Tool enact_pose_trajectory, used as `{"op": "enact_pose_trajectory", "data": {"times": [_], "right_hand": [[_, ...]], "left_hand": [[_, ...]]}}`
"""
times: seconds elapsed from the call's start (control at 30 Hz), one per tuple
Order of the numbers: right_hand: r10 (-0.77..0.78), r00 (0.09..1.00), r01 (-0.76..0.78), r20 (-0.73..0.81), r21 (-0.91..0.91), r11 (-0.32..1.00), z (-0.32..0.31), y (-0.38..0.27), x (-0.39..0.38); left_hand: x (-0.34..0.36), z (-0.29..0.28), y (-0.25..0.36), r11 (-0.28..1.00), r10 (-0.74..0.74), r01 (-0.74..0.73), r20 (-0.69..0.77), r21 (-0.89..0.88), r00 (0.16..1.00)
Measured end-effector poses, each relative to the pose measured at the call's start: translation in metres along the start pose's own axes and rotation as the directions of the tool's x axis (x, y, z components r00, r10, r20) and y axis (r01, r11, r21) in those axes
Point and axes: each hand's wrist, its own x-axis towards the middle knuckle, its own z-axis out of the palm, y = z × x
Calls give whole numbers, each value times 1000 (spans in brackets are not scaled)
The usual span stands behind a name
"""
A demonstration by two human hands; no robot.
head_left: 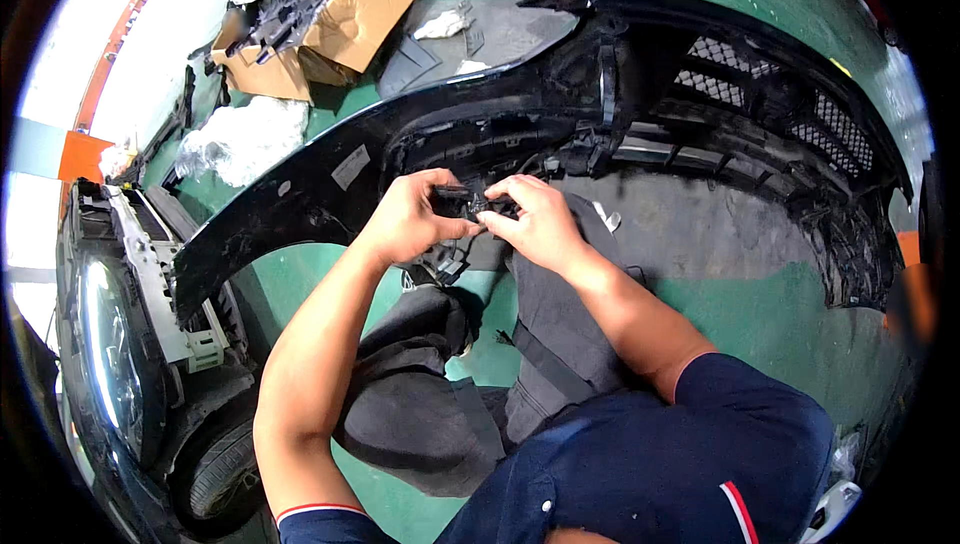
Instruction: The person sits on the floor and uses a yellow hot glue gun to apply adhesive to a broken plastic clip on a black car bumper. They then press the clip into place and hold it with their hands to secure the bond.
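My left hand (408, 220) and my right hand (541, 227) meet in front of me, thumbs and fingers closed from either side on a small black plastic part (462, 204). Fingers cover much of it, so its exact kind does not show. Just beyond them a big black car bumper (315, 179) curves across the floor, its hollow inner side toward me. Dark wiring and brackets (450, 262) hang below my hands, near my knees.
At the far left stands an opened cardboard box (365, 14) full of dark parts, with crumpled clear plastic wrap (245, 139) beside it. A car's front end with a headlight (112, 344) is close on my left. Grey sheeting (690, 229) lies inside the bumper's curve.
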Motion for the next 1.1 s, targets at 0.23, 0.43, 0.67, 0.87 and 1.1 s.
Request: {"op": "enact_pose_trajectory", "data": {"times": [0.23,0.43,0.67,0.87,1.1], "right_hand": [[32,999,-33,-32,-23,999,-21,-10,-7],[-15,1000,15,-25,-17,1000,-17,-9,-3],[-44,999,43,-21,-32,999,-22,-9,-7],[-65,997,64,-37,-27,998,-23,-8,-11],[-11,1000,11,-19,-1,1000,-27,-9,-13]], "left_hand": [[7,9,8,999,32,-33,34,35,999],[1,6,10,999,14,-14,8,34,1000],[-1,11,12,998,50,-51,13,32,999],[-1,15,9,997,66,-67,17,49,998],[-1,17,15,999,30,-31,37,10,999]]}}
